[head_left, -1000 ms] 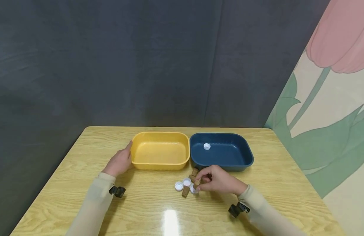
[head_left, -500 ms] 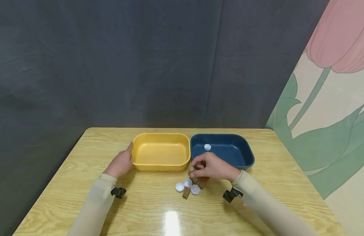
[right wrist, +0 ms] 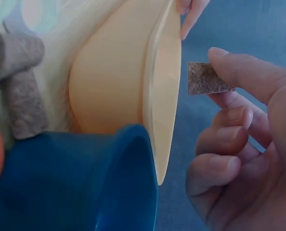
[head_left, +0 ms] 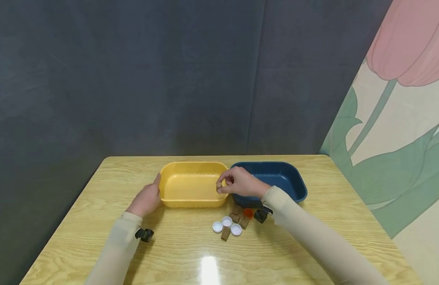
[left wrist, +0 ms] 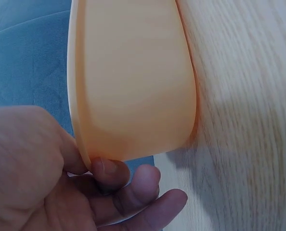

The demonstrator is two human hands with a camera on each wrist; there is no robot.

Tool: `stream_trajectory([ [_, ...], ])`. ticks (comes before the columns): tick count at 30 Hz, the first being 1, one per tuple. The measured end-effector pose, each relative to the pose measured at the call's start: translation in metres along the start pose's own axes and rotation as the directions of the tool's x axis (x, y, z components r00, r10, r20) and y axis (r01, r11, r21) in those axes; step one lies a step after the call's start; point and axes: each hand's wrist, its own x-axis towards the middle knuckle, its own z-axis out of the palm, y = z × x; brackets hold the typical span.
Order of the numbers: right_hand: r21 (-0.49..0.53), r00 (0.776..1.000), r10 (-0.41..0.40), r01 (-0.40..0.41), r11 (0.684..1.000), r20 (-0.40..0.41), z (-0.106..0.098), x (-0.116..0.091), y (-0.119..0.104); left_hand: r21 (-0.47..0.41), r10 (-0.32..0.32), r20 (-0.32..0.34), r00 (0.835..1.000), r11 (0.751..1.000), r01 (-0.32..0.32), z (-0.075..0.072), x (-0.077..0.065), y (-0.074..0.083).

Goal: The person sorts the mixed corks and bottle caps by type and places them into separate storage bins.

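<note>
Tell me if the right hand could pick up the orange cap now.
Probably not while the right hand pinches a cork near the yellow tray; once freed, it likely could, since nothing appears to cover the orange cap.

Yellow tray open above, blue tray crowding its right
</note>
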Motion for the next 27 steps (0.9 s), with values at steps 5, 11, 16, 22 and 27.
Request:
stream_trajectory([
  [5, 0.004, 0.998, 0.068, -0.068, 0.998, -0.002, -0.001, 0.018, 0.004, -0.003, -0.005, -0.008, 1.000, 1.000, 0.005, 0.000, -0.001, 0.002],
  [11, -0.002, 0.994, 0.108, -0.108, 0.994, -0.009, -0.002, 0.039, 0.007, 0.009, -0.004, -0.011, 1.000, 1.000, 0.004, -0.001, -0.001, 0.001],
  [16, -0.019, 0.989, 0.145, -0.146, 0.989, -0.012, -0.001, 0.057, 0.014, 0.020, -0.016, 0.004, 1.000, 1.000, 0.016, 0.000, 0.001, 0.000],
  [22, -0.071, 0.977, 0.214, -0.215, 0.974, -0.027, 0.001, 0.076, 0.019, 0.029, -0.008, -0.001, 1.000, 1.000, 0.008, -0.001, 0.001, 0.001],
  [27, -0.113, 0.964, 0.263, -0.265, 0.958, -0.032, 0.003, 0.088, 0.018, 0.043, 0.004, 0.002, 1.000, 0.999, -0.004, 0.000, 0.001, -0.001],
])
